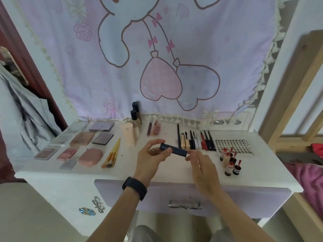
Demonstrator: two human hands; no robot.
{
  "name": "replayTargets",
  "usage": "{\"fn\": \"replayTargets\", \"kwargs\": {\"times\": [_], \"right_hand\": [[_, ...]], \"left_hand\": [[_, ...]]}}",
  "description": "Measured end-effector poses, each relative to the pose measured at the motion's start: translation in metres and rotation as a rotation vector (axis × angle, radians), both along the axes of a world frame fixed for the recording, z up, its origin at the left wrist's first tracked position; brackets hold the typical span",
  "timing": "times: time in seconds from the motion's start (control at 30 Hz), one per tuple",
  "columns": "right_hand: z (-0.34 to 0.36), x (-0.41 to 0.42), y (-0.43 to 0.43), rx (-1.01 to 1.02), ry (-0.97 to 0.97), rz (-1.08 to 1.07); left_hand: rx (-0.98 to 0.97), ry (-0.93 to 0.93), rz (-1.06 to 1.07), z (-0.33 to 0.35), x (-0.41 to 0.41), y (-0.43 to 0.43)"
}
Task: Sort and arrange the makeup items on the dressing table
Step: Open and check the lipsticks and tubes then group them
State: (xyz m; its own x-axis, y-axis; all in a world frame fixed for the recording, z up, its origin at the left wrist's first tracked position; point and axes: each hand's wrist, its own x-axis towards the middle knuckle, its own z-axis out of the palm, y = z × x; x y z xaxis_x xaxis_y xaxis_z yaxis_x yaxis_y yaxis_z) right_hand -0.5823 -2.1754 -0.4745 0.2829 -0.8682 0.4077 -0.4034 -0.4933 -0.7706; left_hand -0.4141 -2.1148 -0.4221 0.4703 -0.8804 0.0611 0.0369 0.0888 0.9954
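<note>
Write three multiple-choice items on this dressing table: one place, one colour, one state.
1. The makeup brushes lie: A behind the lash tray; B right of the pink compact; C in the drawer.
2. The tube in the hands is: A gold; B pink; C dark blue.
3. That tube is: A held by both hands; B lying on the table; C standing among the bottles.
B, brushes lie beside the compact; C, its body reads navy; A, left hand grips it, right hand pinches its end.

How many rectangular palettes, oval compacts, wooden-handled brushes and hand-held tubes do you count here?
Rectangular flat palettes: 8
Pink oval compact: 1
Yellow wooden-handled brushes: 3
Dark blue tube, held between left hand and right hand: 1
Total: 13
</note>
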Motion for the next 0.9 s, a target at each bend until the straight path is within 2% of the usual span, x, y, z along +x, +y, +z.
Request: {"fn": "replayTargets", "kwargs": {"times": [0.17,0.3,0.37,0.5,0.6,0.7,0.83,0.9], "right_hand": [[0.014,0.002,0.014,0.291,-0.251,0.121],[0.019,-0.001,0.020,0.585,-0.474,0.212],[0.019,-0.004,0.024,0.681,-0.506,0.204],[0.018,-0.014,0.028,0.756,-0.395,0.183],[0.022,-0.023,0.026,0.661,-0.155,0.136],[0.028,-0.029,0.019,0.576,-0.139,0.090],[0.041,-0.026,0.011,0.452,-0.040,0.076],[0.043,-0.023,0.007,0.403,0.051,0.076]], "left_hand": [[-0.003,-0.114,-0.063,0.000,-0.007,0.006],[0.002,-0.083,-0.068,-0.003,-0.018,0.007],[0.037,-0.143,-0.094,-0.006,-0.024,0.007],[0.077,-0.239,-0.196,-0.004,-0.027,0.006],[0.079,-0.378,-0.238,0.000,-0.024,0.006],[0.105,-0.543,-0.275,0.003,-0.023,0.005],[0.144,-0.952,-0.367,0.005,-0.021,0.004],[0.144,-1.066,-0.441,0.008,-0.020,0.006]]}}
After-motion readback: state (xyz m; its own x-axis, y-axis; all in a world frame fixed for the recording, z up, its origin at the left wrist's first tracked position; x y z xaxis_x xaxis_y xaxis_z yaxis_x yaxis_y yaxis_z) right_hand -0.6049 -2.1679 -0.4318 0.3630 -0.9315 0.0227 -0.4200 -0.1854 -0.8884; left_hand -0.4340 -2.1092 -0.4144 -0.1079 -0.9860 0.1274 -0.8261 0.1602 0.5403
